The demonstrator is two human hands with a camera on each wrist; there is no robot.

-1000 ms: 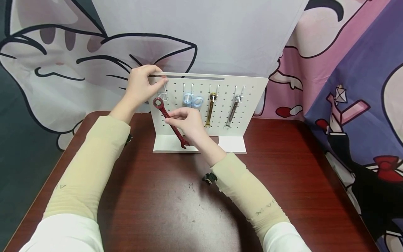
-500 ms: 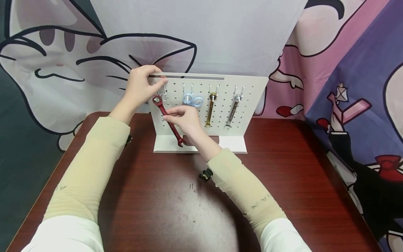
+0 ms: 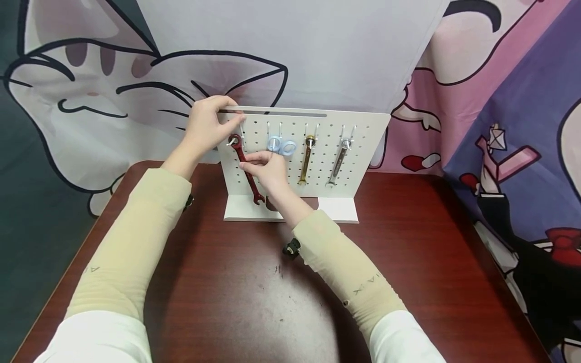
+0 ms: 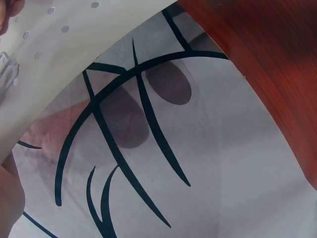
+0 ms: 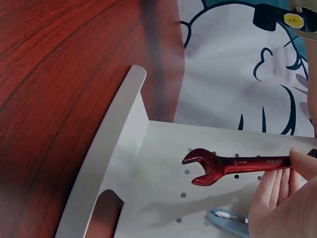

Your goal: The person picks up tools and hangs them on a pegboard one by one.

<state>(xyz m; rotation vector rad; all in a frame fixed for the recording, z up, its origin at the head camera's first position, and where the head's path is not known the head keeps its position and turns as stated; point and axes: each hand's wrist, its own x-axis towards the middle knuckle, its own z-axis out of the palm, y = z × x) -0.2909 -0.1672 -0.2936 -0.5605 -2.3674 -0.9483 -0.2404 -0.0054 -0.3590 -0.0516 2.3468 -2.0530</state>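
At its upper left corner, the white pegboard (image 3: 363, 137) is gripped by my left hand (image 3: 205, 122), thumb in front and fingers over the top edge. My right hand (image 3: 272, 174) pinches a red combination wrench (image 3: 249, 177) by the middle of its shaft. The wrench's ring end is up at the leftmost hook, and a hook tip shows in its opening. Its open end points down and slightly right; in the right wrist view this red wrench (image 5: 242, 164) lies close before the perforated panel. The left wrist view catches only a bit of my left hand (image 4: 10, 201) at the edge.
Blue-handled scissors (image 3: 281, 146), a gold wrench (image 3: 306, 164) and a silver wrench (image 3: 338, 162) hang from hooks to the right. The board's white base (image 3: 338, 209) stands on a dark red wooden table (image 3: 236, 302). Cartoon-printed cloth (image 3: 345, 55) hangs behind.
My right hand has moved the red wrench up and toward the board, bringing its ring end onto the leftmost hook's tip. My left hand has kept its grip on the corner.
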